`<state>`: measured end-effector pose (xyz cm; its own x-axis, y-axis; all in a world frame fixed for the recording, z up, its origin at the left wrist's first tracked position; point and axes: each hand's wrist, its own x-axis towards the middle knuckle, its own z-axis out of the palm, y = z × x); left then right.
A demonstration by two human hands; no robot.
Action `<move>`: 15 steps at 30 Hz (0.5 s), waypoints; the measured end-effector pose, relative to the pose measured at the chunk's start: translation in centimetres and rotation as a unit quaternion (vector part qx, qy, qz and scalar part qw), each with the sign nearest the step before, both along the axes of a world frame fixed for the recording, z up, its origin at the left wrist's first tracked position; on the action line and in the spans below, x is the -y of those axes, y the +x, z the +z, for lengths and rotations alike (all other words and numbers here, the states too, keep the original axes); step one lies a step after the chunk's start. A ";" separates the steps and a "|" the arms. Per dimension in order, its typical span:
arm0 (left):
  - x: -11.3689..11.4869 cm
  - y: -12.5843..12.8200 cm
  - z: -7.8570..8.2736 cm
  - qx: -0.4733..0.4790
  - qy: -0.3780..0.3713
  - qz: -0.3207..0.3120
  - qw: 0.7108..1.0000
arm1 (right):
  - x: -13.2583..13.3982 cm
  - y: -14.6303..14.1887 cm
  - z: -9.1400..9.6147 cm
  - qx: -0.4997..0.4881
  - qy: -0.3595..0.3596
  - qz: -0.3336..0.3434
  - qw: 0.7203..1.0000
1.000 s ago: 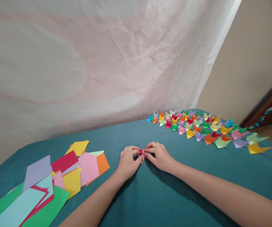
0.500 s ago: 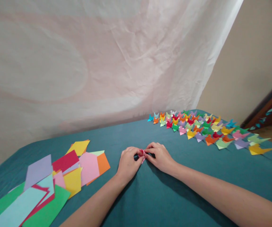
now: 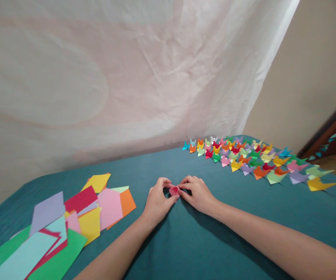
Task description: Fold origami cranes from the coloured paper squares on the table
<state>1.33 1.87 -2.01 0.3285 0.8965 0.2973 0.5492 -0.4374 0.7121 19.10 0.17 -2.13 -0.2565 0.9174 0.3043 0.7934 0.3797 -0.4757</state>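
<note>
A small folded piece of pink paper is between my hands, just above or on the dark teal tabletop. My left hand curves around its left side, thumb below and fingers above, with the fingertips on its edges. On the other side my right hand pinches the paper's right edge between thumb and fingers. The pink paper shows an opened, pocket-like face towards me; the fingertips hide its ends.
Overlapping coloured paper sheets lie to the left. Rows of folded paper birds stand at the back right. A pale cloth hangs behind the table, with a beige wall to its right.
My left fingers have spread and lifted slightly, and more of the pink paper's face now shows. My right hand stays in nearly the same place.
</note>
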 end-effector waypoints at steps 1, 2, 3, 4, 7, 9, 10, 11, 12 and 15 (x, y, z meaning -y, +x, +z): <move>-0.1 0.0 0.0 0.000 -0.005 -0.004 1.000 | 0.0 0.0 0.0 0.000 0.000 0.001 1.000; -0.1 0.0 0.1 -0.005 -0.009 -0.009 1.000 | 0.0 0.0 -0.1 0.000 0.000 0.000 1.000; -0.1 0.0 0.2 -0.014 -0.010 -0.014 1.000 | 0.0 0.0 -0.1 0.000 0.000 0.000 1.000; -0.2 -0.1 0.3 -0.025 -0.009 -0.020 0.999 | 0.0 0.0 -0.1 -0.001 0.000 -0.001 1.000; -0.3 -0.1 0.5 -0.057 0.004 -0.036 0.998 | 0.0 0.0 -0.2 -0.004 0.001 -0.003 1.000; -0.3 -0.1 0.5 -0.073 0.012 -0.042 0.996 | 0.1 0.0 -0.2 -0.006 0.002 -0.005 1.000; -0.3 0.0 0.5 -0.079 0.015 -0.041 0.996 | 0.1 -0.1 -0.2 -0.007 0.002 -0.005 1.000; -0.3 0.0 0.5 -0.083 0.019 -0.038 0.996 | 0.1 -0.1 -0.2 -0.008 0.002 -0.005 1.000; -0.3 0.0 0.5 -0.087 0.022 -0.035 0.995 | 0.1 -0.1 -0.1 -0.007 0.002 -0.005 1.000; -0.3 0.2 0.5 -0.095 0.033 -0.027 0.995 | 0.1 -0.1 -0.1 -0.004 0.004 -0.005 1.000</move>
<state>1.52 2.16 -1.52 0.4313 0.8564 0.2838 0.6452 -0.5126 0.5666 19.04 0.11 -2.23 -0.2439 0.9179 0.3129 0.7935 0.3744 -0.4798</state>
